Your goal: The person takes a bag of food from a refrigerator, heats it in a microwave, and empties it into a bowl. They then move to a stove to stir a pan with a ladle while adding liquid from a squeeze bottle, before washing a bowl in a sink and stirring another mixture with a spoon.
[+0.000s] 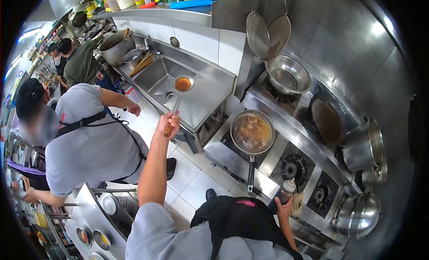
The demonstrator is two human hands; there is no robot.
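Observation:
My left hand [169, 124] is stretched out ahead, closed around the wooden handle of a ladle [179, 100]. Its bowl carries a brown-orange liquid [182, 84] and hangs over the edge of the steel sink [157, 80]. Low at my right side, my right hand [283, 207] grips a dark squeeze bottle [286, 190] with a pale nozzle, held close to the stove front. A frying pan [252, 131] rests on the stove, its black handle pointing toward me. Inside it are brown liquid and pieces of food that I cannot identify.
Bare burners [292, 167] lie right of the pan. Behind stand a steel bowl [288, 75], a wok [327, 117] and pots [364, 146]. Strainers [268, 34] hang above. A co-worker [89, 139] stands close on my left; other people [80, 63] are farther back.

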